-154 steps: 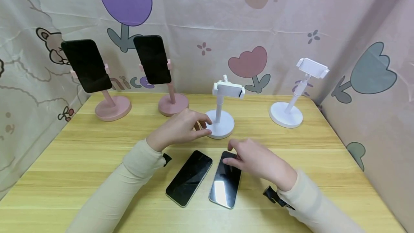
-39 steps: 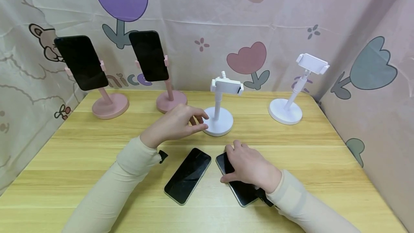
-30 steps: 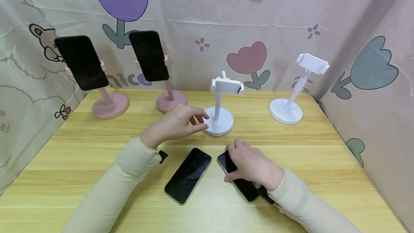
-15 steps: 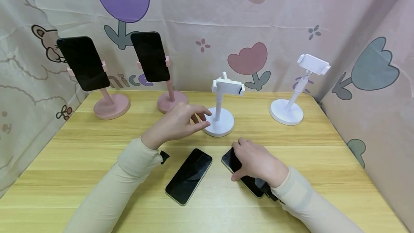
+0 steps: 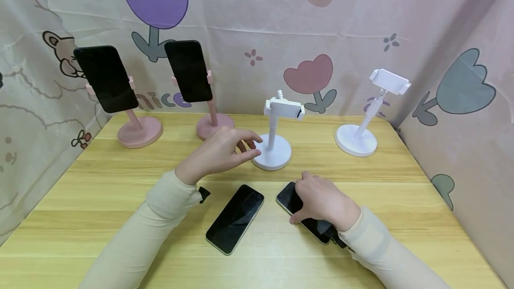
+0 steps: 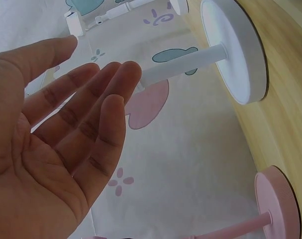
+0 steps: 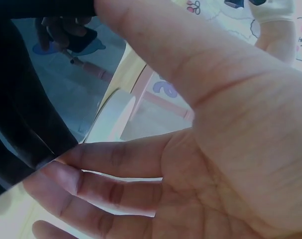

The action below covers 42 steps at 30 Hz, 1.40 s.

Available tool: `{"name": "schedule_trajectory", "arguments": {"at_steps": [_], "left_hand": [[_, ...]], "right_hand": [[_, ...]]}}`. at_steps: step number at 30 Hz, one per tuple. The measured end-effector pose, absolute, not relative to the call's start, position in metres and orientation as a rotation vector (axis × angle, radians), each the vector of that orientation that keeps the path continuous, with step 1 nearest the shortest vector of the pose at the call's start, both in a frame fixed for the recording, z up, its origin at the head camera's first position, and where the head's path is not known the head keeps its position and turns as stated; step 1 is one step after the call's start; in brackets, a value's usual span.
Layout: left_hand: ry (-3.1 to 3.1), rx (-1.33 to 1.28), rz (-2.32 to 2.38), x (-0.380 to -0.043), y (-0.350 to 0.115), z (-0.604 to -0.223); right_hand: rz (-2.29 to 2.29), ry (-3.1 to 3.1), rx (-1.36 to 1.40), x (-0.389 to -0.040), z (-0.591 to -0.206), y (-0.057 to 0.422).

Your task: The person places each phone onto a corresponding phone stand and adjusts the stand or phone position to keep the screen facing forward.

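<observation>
Right hand (image 5: 326, 200) pinches right phone (image 5: 289, 197) by its long edges; left hand (image 5: 219, 152) hangs relaxed, fingers loose, beside left white stand (image 5: 276, 157). Phone likely stiff, slick, breakable: keep to edges.

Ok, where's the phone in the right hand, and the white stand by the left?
Gripped phone (image 5: 289, 198): head view, on its dark screen.
White stand (image 5: 272, 134): head view, on its post.

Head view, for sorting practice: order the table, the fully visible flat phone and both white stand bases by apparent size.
1. Table
2. Flat phone
3. Middle white base (partly hidden), right white base: too alike to rank.
</observation>
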<state>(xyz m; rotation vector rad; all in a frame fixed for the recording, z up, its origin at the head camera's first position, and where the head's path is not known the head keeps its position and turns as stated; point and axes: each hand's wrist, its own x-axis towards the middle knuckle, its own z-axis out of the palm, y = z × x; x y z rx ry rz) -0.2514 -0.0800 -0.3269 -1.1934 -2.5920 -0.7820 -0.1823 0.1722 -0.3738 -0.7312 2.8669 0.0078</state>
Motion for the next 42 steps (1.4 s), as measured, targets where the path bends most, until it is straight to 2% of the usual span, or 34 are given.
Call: {"name": "schedule_trajectory", "arguments": {"at_steps": [21,31,37,42], "left_hand": [[-2.561,-1.192,-0.790,-0.252,-0.081,-0.327],[-2.522,-1.202,-0.809,-0.252,-0.081,-0.328],[-2.504,-1.169,-0.807,-0.253,-0.082,-0.326],[-2.460,-1.146,-0.854,-0.254,-0.083,-0.326]], "right_hand": [[0.063,2.837,-0.849,-0.184,-0.373,0.176],[-0.048,2.812,-0.938,-0.192,-0.378,0.173],[-0.279,2.795,-0.980,-0.198,-0.373,0.178],[-0.594,2.771,-1.147,-0.205,-0.367,0.183]]}}
